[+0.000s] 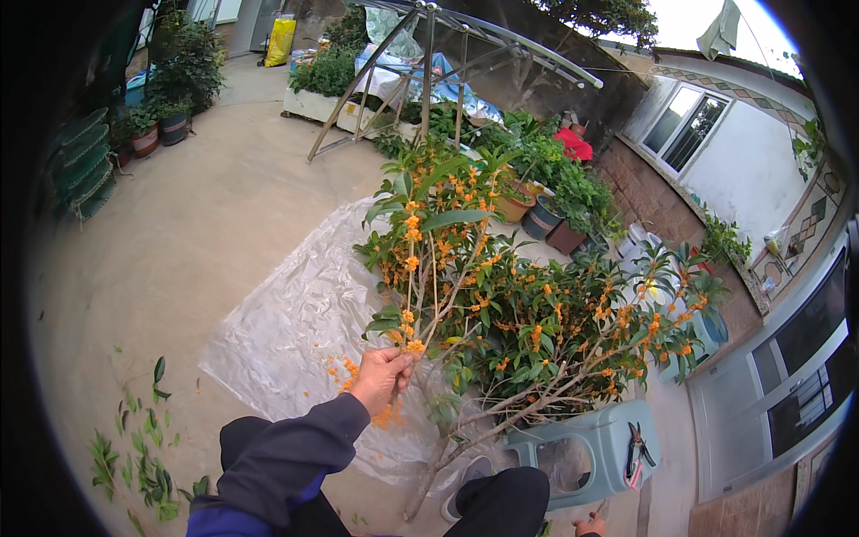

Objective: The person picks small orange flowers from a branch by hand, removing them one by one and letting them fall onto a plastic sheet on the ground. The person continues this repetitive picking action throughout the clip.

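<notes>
My left hand (384, 379) is closed round a thin upright branch (411, 288) that bears orange flower clusters and green leaves. Behind and to the right of it spreads a large cut, leafy branch with orange blossoms (523, 322), its bare stem (436, 463) running down beside my shoe. A clear plastic sheet (288, 322) lies under it, with loose orange blossoms (349, 372) near my left hand. At the bottom right edge, my right hand (590, 525) shows only in part, at a short brown piece like a cut stem. Pruning shears (636, 453) rest on a blue-green plastic stool (607, 436).
Cut leaves (151, 463) lie on the concrete at the lower left. A metal frame (426, 80) stands behind the branches, near potted plants (542, 218). Stacked green baskets (87, 168) stand at the far left. A white door (745, 416) and a window are at the right.
</notes>
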{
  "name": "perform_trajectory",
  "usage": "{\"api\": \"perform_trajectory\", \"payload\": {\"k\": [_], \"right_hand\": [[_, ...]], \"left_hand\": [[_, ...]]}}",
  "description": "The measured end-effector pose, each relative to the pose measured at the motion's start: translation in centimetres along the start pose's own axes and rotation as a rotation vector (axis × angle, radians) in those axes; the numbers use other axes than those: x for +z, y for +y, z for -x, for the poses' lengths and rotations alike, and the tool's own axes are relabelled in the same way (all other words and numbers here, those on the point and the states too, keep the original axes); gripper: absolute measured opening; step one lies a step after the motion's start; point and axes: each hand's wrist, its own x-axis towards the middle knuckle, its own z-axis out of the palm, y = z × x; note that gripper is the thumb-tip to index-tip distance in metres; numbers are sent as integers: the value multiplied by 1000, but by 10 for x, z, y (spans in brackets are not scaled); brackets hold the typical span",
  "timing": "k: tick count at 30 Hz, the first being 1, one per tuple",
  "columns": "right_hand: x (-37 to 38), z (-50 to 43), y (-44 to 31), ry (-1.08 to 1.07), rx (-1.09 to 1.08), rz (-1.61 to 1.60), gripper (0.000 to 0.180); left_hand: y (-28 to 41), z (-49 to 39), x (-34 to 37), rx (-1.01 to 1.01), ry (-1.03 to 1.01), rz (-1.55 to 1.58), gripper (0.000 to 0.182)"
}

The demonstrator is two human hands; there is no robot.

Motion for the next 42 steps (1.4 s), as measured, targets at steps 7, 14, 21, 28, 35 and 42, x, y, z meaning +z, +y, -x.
{"api": "perform_trajectory", "payload": {"k": [7, 14, 21, 28, 35, 42], "right_hand": [[-79, 33, -292, -16, -441, -780, 40], [-122, 103, -504, -171, -901, -999, 29], [-162, 160, -595, 185, -1308, -1047, 31], [-160, 142, -633, 0, -1466, -650, 24], [-132, 146, -629, -87, -1444, -546, 14], [-118, 158, -632, 102, -1336, -567, 5]], "left_hand": [[37, 18, -7, -35, -69, 120, 21], [49, 11, -24, -140, -198, 296, 26], [52, 16, -22, -83, -228, 231, 27], [49, 14, -9, -100, -226, 140, 28], [48, 17, -1, -72, -165, 86, 19], [29, 5, -12, 287, 187, -369, 9]]}}
